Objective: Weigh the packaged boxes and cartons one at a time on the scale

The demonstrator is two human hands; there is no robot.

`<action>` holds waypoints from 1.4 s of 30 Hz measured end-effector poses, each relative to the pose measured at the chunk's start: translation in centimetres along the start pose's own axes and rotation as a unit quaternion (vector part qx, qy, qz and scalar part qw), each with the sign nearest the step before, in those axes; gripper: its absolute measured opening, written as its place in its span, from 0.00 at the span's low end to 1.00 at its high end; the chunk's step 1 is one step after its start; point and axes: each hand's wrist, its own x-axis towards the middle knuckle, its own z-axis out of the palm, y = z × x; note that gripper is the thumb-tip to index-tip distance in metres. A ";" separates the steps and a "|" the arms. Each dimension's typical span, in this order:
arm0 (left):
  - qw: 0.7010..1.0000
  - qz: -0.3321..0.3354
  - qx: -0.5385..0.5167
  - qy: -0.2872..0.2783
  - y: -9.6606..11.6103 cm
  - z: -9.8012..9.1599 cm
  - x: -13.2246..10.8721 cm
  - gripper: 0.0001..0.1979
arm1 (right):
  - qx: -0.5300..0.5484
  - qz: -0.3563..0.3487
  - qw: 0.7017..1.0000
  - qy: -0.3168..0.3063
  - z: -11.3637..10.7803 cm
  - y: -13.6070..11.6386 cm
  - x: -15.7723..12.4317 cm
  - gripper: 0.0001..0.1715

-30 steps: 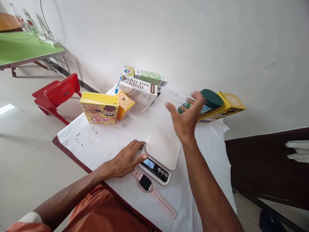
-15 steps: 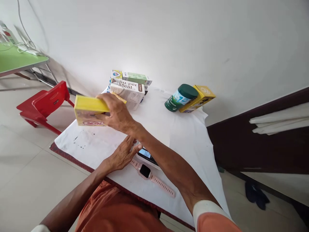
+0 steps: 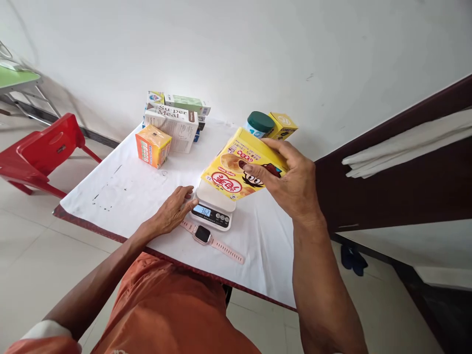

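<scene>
My right hand (image 3: 293, 184) grips a yellow snack box (image 3: 236, 167) with a cartoon face, held tilted just above the white kitchen scale (image 3: 212, 209). The scale's display reads 362. My left hand (image 3: 173, 211) lies flat on the tablecloth, fingertips touching the scale's left edge, holding nothing. A pink smartwatch (image 3: 206, 237) lies in front of the scale.
On the white-clothed table (image 3: 121, 191) stand a small orange box (image 3: 152, 145), a white "Super Meal" carton (image 3: 171, 127) with other boxes behind it, and a green-lidded jar (image 3: 259, 124) beside a yellow box (image 3: 282, 125). A red plastic chair (image 3: 40, 152) is at the left.
My right hand left the green-lidded jar, picked up the yellow snack box at the left and carried it right, over the scale. The left hand stayed by the scale.
</scene>
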 end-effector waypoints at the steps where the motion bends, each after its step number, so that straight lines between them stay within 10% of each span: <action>1: 1.000 -0.002 0.004 0.001 0.0 0.0 0.1 0.29 | 0.000 0.012 1.000 -0.001 0.0 0.4 -0.6 0.30; 11: 0.999 -0.043 -0.010 0.010 0.3 -0.3 0.3 0.30 | 0.004 -0.006 0.999 -0.046 2.0 1.9 -1.5 0.28; 15: 0.996 -0.076 -0.042 0.000 0.5 -0.9 0.5 0.32 | 0.011 -0.001 0.999 -0.035 1.6 1.9 -2.1 0.42; 26: 0.997 -0.070 -0.038 -0.016 0.7 -3.5 4.2 0.32 | 0.119 0.150 0.981 0.036 -1.1 4.0 -6.9 0.46; 33: 0.994 -0.070 -0.057 0.066 -1.7 -1.7 9.3 0.22 | 0.122 0.204 0.971 -0.033 1.0 3.9 -7.1 0.51; 42: 0.996 -0.041 -0.011 0.084 -3.1 -1.1 9.4 0.19 | 0.142 0.243 0.957 -0.077 4.1 3.8 -7.2 0.38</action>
